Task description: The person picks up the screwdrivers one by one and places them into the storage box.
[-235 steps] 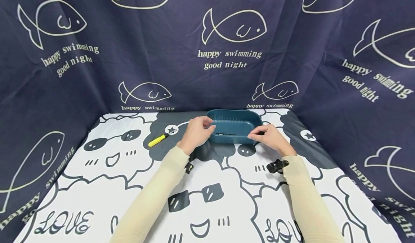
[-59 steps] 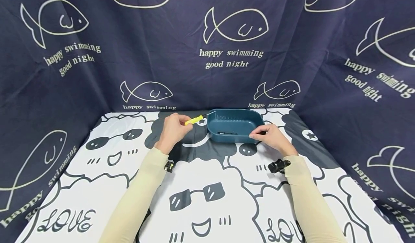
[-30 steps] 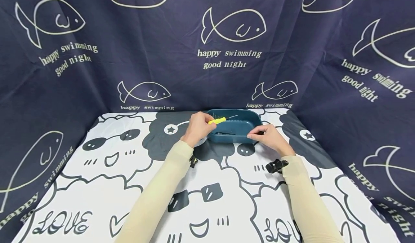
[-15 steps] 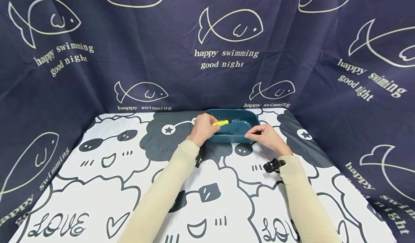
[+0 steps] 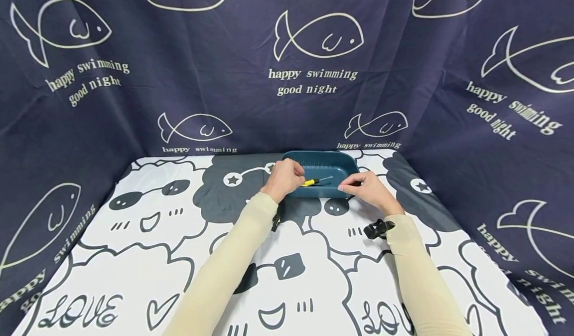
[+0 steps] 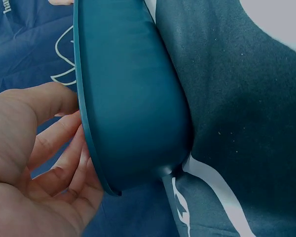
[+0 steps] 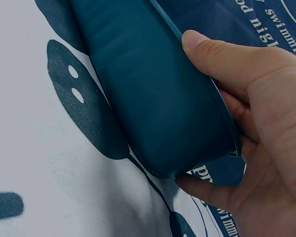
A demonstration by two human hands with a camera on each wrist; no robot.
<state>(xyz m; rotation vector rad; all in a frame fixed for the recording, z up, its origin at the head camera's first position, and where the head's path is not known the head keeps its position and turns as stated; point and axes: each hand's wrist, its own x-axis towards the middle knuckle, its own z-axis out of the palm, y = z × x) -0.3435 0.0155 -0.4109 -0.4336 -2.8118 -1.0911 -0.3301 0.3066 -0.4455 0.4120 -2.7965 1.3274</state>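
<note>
A dark teal plastic bin (image 5: 343, 160) stands at the back middle of the table. In it lies a yellow-handled screwdriver (image 5: 310, 182), its thin shaft pointing right; part of the handle is hidden. My left hand (image 5: 287, 176) is over the bin's left front, fingers loosely bent just above the handle. In the left wrist view its thumb is right at the bin's rim (image 6: 84, 118). My right hand (image 5: 369, 187) grips the bin's right front rim, thumb outside and fingers inside, one finger low by the base in the right wrist view.
A thin dark object (image 5: 324, 184) lies in the bin by the screwdriver, partly hidden. A white and grey patterned cloth (image 5: 143, 256) covers the table. Dark blue fish-print curtains (image 5: 251, 91) hang close behind the bin and on both sides.
My left hand picked up the screwdriver from the table left of the bin, carried it right over the bin and let it go; it dropped inside. My right hand kept its grip on the rim.
</note>
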